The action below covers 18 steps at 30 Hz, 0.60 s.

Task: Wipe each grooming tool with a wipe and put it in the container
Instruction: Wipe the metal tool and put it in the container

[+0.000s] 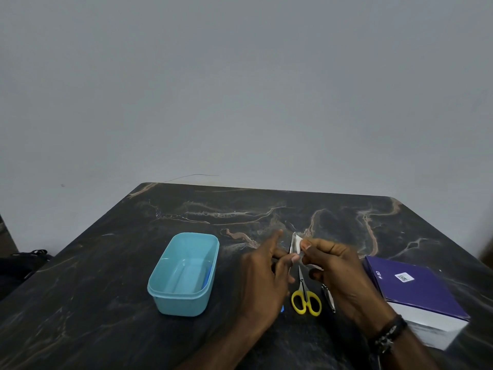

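Note:
My left hand (266, 273) holds a thin metal tool (292, 244) that points up and away from me. My right hand (338, 268) pinches a small white wipe (299, 242) against the tool's upper end. Just below my hands, scissors with yellow handles (306, 301) lie on the dark marble table (106, 303). Beside them on the right lies a metal nail clipper (328, 296), partly hidden by my right hand. The light-blue container (160, 292) stands open to the left of my hands, with a blue item (208, 276) along its right inner wall.
A purple and white box (410, 289) sits at the right, close to my right wrist. A small blue object (282, 308) peeks out from under my left hand. The table's far edge meets a grey wall. Dark things lie off the table at the far left.

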Available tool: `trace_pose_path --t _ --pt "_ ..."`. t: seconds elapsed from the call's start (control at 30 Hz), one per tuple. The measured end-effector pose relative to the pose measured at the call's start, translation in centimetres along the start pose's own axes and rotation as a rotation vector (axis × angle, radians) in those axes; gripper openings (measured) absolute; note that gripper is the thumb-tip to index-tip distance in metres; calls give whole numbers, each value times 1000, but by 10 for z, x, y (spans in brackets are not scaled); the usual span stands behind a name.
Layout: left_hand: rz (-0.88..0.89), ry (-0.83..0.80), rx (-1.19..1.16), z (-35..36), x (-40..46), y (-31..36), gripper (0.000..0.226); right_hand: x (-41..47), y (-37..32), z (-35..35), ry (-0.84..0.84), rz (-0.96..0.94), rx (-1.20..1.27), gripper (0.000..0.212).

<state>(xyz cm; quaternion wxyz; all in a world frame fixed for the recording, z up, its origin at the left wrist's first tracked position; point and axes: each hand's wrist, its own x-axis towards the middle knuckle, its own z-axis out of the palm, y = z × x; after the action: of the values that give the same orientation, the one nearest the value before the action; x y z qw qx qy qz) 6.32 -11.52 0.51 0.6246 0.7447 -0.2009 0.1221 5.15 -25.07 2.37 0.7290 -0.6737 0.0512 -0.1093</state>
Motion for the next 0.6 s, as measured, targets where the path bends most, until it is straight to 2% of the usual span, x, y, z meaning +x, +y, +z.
trace_pose_path --t 0.33,0.47,0.6 --pt "37 -21 40 -2 -3 1 54 -3 1 1 -59 -22 -24 18" --pt "0 -21 -36 0 -2 4 54 -2 2 1 -8 -49 -36 18" --pt "-56 13 -30 4 -1 1 30 2 5 -2 106 -88 0 16"
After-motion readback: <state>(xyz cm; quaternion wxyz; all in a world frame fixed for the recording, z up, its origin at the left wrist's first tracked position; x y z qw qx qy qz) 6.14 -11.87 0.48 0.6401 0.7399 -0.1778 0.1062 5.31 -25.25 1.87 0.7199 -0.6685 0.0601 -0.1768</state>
